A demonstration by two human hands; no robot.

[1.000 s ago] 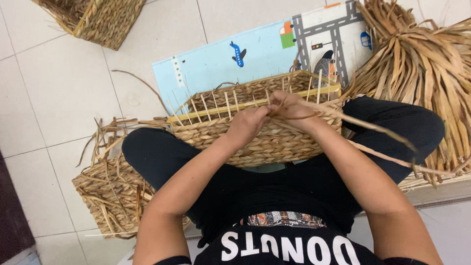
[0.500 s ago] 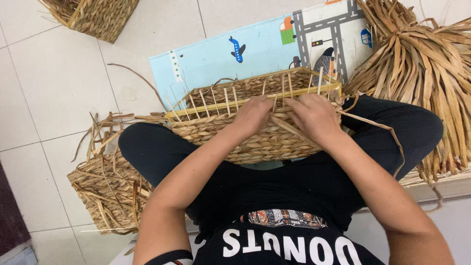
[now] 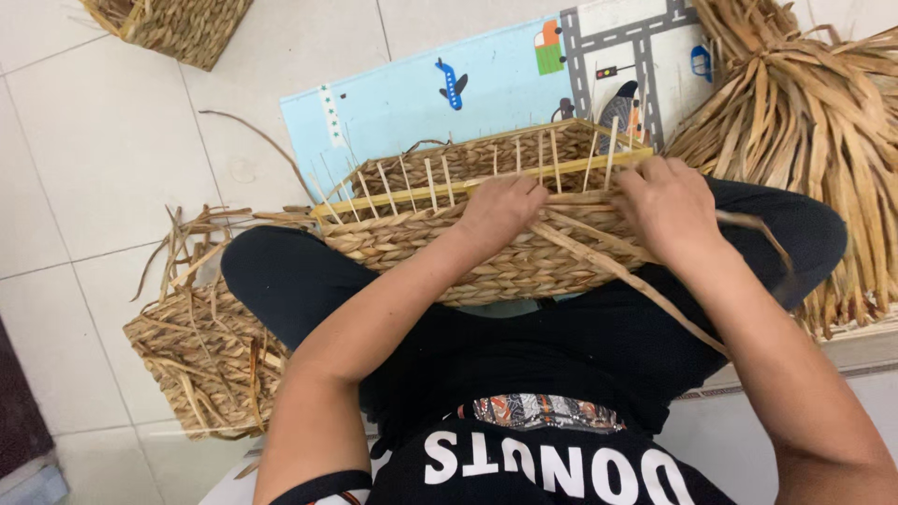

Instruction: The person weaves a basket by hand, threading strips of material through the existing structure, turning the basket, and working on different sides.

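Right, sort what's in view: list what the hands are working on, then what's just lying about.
In hand: half-woven tan straw basket, left hand, right hand, long loose straw strand.

Lying about: dried leaf pile, flat woven piece, corner basket, pale blue play mat.

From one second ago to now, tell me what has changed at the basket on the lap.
The right hand has moved right along the basket's rim, away from the left hand; a second ago they worked close together near the middle. The long strand now trails back over the right thigh. Unchanged: the basket on the lap, the dried-leaf pile, the mat and the flat woven piece.
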